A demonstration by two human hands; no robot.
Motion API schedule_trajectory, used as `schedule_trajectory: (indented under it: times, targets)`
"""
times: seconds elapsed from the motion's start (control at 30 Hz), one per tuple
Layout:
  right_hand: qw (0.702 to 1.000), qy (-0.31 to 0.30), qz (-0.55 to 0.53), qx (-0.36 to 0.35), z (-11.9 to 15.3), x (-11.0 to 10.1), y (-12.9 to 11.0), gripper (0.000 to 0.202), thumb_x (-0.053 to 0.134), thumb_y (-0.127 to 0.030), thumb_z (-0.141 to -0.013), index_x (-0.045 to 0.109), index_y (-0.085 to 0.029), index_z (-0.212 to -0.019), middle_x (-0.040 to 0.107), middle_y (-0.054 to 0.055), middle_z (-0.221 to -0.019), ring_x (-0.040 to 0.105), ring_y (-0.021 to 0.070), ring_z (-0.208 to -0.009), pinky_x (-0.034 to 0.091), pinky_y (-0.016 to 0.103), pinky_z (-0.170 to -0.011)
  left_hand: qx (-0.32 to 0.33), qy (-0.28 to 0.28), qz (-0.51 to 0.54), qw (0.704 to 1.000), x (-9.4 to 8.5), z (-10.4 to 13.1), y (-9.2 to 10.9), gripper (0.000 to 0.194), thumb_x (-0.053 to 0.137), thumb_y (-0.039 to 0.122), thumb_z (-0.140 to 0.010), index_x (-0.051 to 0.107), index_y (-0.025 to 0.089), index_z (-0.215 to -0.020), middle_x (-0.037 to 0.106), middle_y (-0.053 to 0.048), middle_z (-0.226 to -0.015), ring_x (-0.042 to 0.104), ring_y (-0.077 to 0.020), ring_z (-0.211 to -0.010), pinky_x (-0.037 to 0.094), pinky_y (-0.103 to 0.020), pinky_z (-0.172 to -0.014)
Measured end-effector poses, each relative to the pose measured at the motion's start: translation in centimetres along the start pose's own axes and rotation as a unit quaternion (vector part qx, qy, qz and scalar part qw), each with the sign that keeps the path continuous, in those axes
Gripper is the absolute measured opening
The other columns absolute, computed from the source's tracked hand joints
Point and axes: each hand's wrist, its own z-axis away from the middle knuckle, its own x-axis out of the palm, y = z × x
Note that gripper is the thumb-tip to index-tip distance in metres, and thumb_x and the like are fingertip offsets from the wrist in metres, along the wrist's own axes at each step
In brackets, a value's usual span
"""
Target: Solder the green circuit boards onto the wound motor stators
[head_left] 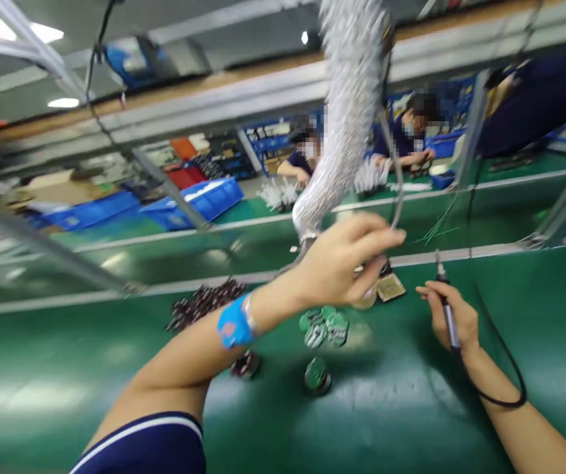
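My left hand (346, 260) reaches forward over the bench, fingers stretched out and thumb apart from them. A thin grey strand (399, 187) hangs down to its fingertips; whether they touch it I cannot tell. In my right hand (463, 319) is a soldering iron (451, 324), its tip pointing up and away and its black cord looping over the forearm. Beneath my left hand lie several round green circuit boards (336, 327). Closer to me, another green board (316, 375) sits on a small round dark piece. A tan sponge (390, 288) in a small holder is beyond the boards.
A silvery flexible duct (345, 118) hangs down at the centre. A heap of dark small parts (206, 303) lies left, with a smaller part (246, 364) nearer. Green wires (436, 230) lie behind the metal rail. Blue bins (201, 201) and two co-workers are across the bench.
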Motion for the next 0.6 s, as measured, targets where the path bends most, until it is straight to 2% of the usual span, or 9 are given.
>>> schedule_trajectory:
  times: [0.07, 0.13, 0.17, 0.23, 0.3, 0.4, 0.47, 0.53, 0.6]
  targets:
    - [0.999, -0.027, -0.026, 0.019, 1.3, 0.5, -1.6, 0.021, 0.054, -0.026, -0.094, 0.061, -0.019, -0.112, 0.075, 0.006, -0.089, 0.072, 0.0168, -0.074, 0.059, 0.031, -0.072, -0.097, 0.008, 0.067, 0.993, 1.9, 10.6, -1.3, 0.04, 0.048, 0.024, -0.079, 0.061, 0.039, -0.114, 0.063, -0.004, -0.116, 0.057, -0.0248, -0.114, 0.048, -0.044, -0.1]
    - [0.997, -0.055, -0.051, 0.006, 2.5, 1.2, -3.9, 0.018, 0.057, -0.021, -0.091, 0.061, -0.021, -0.108, 0.076, 0.004, -0.085, 0.073, 0.0157, -0.074, 0.059, 0.029, -0.072, -0.222, 0.076, 0.103, 0.966, 3.9, 19.2, -2.6, 0.038, 0.049, 0.018, -0.074, 0.06, 0.037, -0.105, 0.063, -0.004, -0.105, 0.06, -0.0252, -0.102, 0.052, -0.047, -0.093]
    - [0.993, -0.083, -0.074, -0.04, 3.0, 1.7, -5.4, 0.018, 0.058, -0.018, -0.089, 0.062, -0.02, -0.106, 0.076, 0.004, -0.086, 0.072, 0.0159, -0.074, 0.059, 0.029, -0.071, -0.283, 0.088, 0.124, 0.947, 4.9, 22.4, -3.1, 0.039, 0.049, 0.016, -0.072, 0.058, 0.035, -0.105, 0.061, -0.004, -0.104, 0.061, -0.0252, -0.1, 0.054, -0.047, -0.09]
    - [0.98, -0.148, -0.1, -0.082, 4.1, 2.9, -8.4, 0.017, 0.06, -0.016, -0.086, 0.064, -0.022, -0.102, 0.076, 0.003, -0.091, 0.073, 0.016, -0.077, 0.059, 0.028, -0.072, -0.342, 0.056, 0.194, 0.918, 6.8, 26.4, -3.8, 0.042, 0.051, 0.013, -0.07, 0.054, 0.032, -0.107, 0.057, -0.006, -0.108, 0.062, -0.0239, -0.095, 0.057, -0.044, -0.084]
    - [0.965, -0.204, -0.117, -0.112, 5.0, 4.5, -11.1, 0.015, 0.061, -0.018, -0.084, 0.062, -0.023, -0.097, 0.076, 0.004, -0.097, 0.072, 0.0164, -0.078, 0.06, 0.029, -0.073, -0.341, -0.004, 0.257, 0.904, 8.2, 27.8, -3.8, 0.043, 0.058, 0.015, -0.071, 0.051, 0.03, -0.111, 0.056, -0.006, -0.109, 0.062, -0.0226, -0.094, 0.057, -0.042, -0.083]
    - [0.948, -0.269, -0.117, -0.125, 6.2, 6.9, -13.6, 0.018, 0.06, -0.019, -0.083, 0.058, -0.022, -0.1, 0.074, 0.006, -0.106, 0.071, 0.018, -0.084, 0.06, 0.033, -0.076, -0.302, -0.063, 0.324, 0.894, 9.3, 27.4, -3.2, 0.043, 0.072, 0.026, -0.072, 0.053, 0.028, -0.111, 0.058, -0.005, -0.105, 0.062, -0.0206, -0.087, 0.057, -0.039, -0.081]
    - [0.943, -0.295, -0.106, -0.116, 6.8, 8.1, -14.3, 0.023, 0.06, -0.02, -0.083, 0.055, -0.021, -0.106, 0.072, 0.008, -0.109, 0.07, 0.0199, -0.092, 0.059, 0.035, -0.081, -0.279, -0.064, 0.363, 0.887, 9.5, 26.7, -2.9, 0.037, 0.074, 0.032, -0.074, 0.058, 0.028, -0.108, 0.06, -0.004, -0.101, 0.063, -0.0191, -0.082, 0.057, -0.037, -0.078]
    - [0.942, -0.308, -0.091, -0.098, 7.3, 8.7, -14.6, 0.029, 0.06, -0.02, -0.084, 0.053, -0.021, -0.112, 0.071, 0.009, -0.11, 0.069, 0.0206, -0.096, 0.059, 0.035, -0.083, -0.26, -0.051, 0.397, 0.879, 9.6, 26.0, -3.1, 0.02, 0.069, 0.033, -0.08, 0.064, 0.027, -0.099, 0.064, -0.004, -0.096, 0.064, -0.0187, -0.082, 0.056, -0.036, -0.08]
    - [0.942, -0.318, -0.077, -0.079, 7.6, 9.0, -14.7, 0.033, 0.06, -0.02, -0.084, 0.051, -0.021, -0.116, 0.071, 0.009, -0.109, 0.069, 0.0202, -0.096, 0.058, 0.034, -0.084, -0.273, -0.049, 0.442, 0.853, 9.8, 25.3, -3.6, 0.008, 0.066, 0.03, -0.083, 0.069, 0.025, -0.088, 0.068, -0.003, -0.088, 0.065, -0.0183, -0.08, 0.055, -0.035, -0.078]
